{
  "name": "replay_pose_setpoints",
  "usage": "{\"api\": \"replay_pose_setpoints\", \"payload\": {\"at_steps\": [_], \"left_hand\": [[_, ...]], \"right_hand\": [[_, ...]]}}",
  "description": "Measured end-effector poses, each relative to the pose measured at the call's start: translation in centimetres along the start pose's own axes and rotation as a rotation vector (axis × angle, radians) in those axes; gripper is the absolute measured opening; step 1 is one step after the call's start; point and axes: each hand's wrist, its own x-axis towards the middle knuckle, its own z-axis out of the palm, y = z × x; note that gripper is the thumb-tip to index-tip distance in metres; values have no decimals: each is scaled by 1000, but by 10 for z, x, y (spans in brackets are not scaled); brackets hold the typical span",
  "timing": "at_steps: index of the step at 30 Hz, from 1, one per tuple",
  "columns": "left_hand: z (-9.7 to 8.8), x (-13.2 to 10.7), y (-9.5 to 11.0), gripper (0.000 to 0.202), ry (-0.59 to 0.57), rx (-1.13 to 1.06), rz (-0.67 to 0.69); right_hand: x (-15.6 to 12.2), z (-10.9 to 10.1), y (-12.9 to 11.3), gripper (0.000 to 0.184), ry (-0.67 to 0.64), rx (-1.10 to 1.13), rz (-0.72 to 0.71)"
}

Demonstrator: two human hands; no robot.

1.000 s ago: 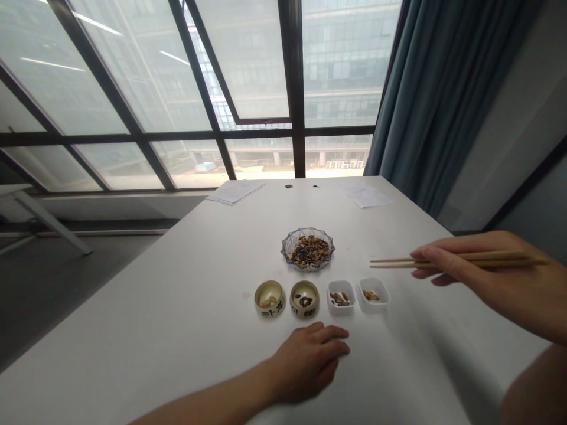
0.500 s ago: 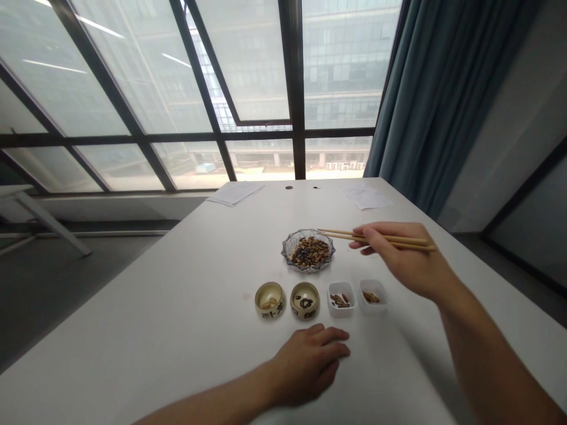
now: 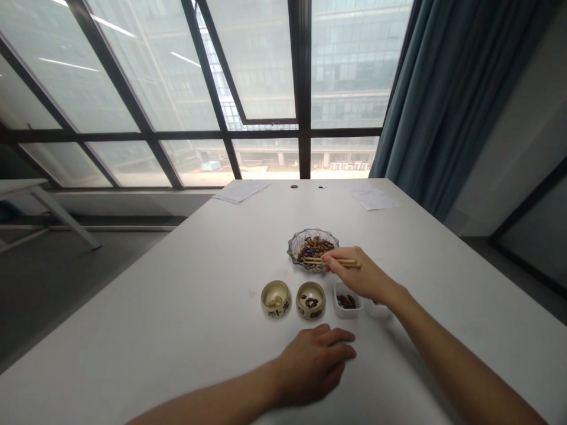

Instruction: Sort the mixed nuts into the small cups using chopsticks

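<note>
My right hand (image 3: 361,277) grips a pair of wooden chopsticks (image 3: 328,261), whose tips lie in the mixed seeds of a glass dish (image 3: 296,245). In front of the dish stand two round ceramic cups (image 3: 275,298) (image 3: 310,300) and a white square dish (image 3: 348,302) with dark seeds; a second white dish (image 3: 377,310) is mostly hidden under my right wrist. My left hand (image 3: 315,363) rests palm down on the white table (image 3: 177,307), just in front of the cups, with its fingers loosely stretched and holding nothing.
Paper sheets (image 3: 241,190) (image 3: 374,199) lie at the table's far edge, near two small holes (image 3: 294,186). Large windows fill the background and a teal curtain (image 3: 443,100) hangs at the right. Another table's leg (image 3: 57,215) stands at the left.
My right hand has swept left and down from beside the table to the glass dish, bringing the chopstick tips into the seeds. The left hand has stayed put.
</note>
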Motion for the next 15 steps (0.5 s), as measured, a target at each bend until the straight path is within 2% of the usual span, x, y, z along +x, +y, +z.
{"api": "replay_pose_setpoints", "payload": {"at_steps": [15], "left_hand": [[3,-1,-1,30,16,14,-2]], "right_hand": [[3,13,9,31,13,-62,-46]]}}
